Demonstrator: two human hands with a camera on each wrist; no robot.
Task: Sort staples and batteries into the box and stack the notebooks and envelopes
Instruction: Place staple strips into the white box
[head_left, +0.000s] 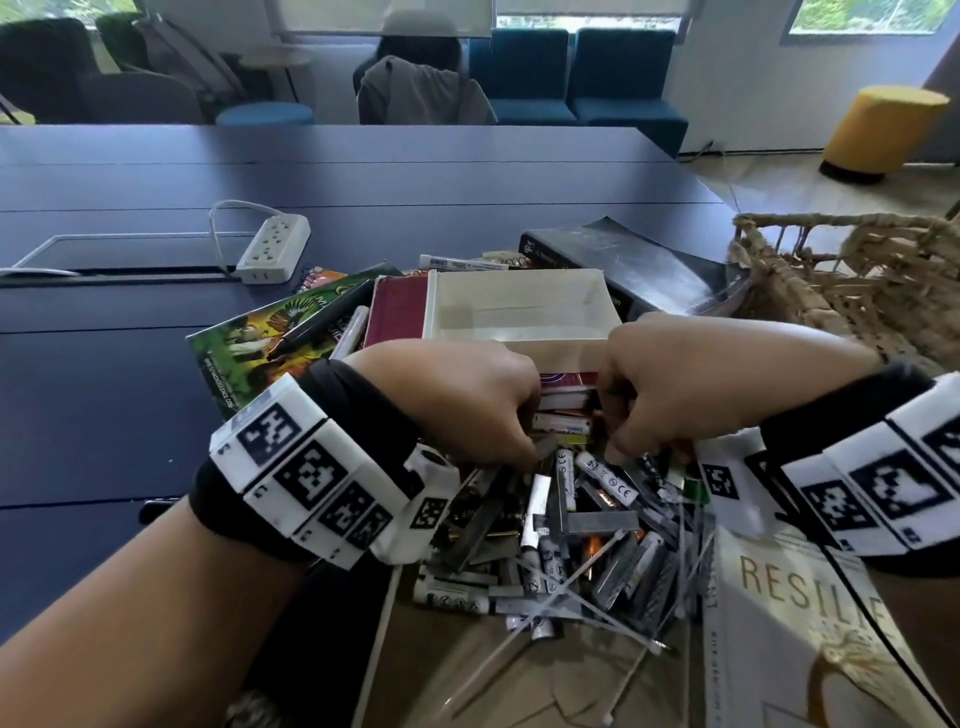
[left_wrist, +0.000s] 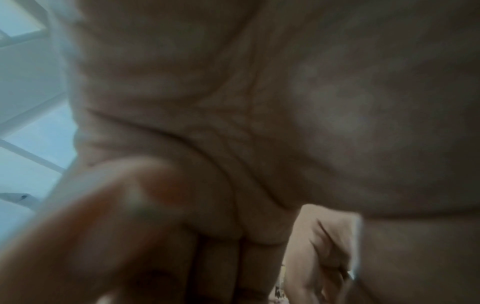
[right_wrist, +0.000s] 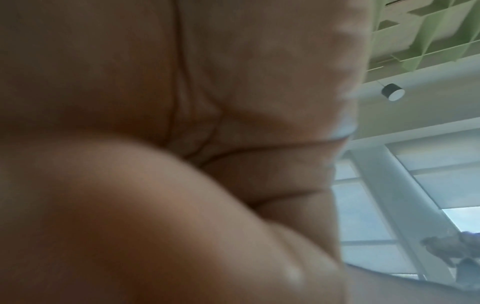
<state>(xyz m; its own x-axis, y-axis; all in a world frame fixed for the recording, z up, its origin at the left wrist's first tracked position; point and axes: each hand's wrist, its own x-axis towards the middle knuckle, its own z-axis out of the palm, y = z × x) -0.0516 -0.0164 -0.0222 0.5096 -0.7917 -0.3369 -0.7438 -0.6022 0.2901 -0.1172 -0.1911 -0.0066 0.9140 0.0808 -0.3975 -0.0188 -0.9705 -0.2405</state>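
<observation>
A loose pile of batteries and staple strips (head_left: 571, 535) lies on brown paper in front of me. Behind it stands a shallow cream box (head_left: 519, 332) with nothing inside. My left hand (head_left: 498, 415) and right hand (head_left: 639, 415) sit side by side at the pile's far end, just before the box's front wall. Both have their fingers curled down into the batteries and staples, and the fingertips are buried. A small stack of staple boxes (head_left: 566, 400) shows between the hands. The wrist views are blurred and show only the left palm (left_wrist: 233, 144) and the right palm (right_wrist: 182, 102).
A red notebook (head_left: 397, 312) and a green comic (head_left: 270, 332) lie left of the box, and a black book (head_left: 623, 260) lies behind it. A pale book (head_left: 805, 597) is under my right wrist. A wicker basket (head_left: 857, 275) stands at the right, a power strip (head_left: 272, 249) at the far left.
</observation>
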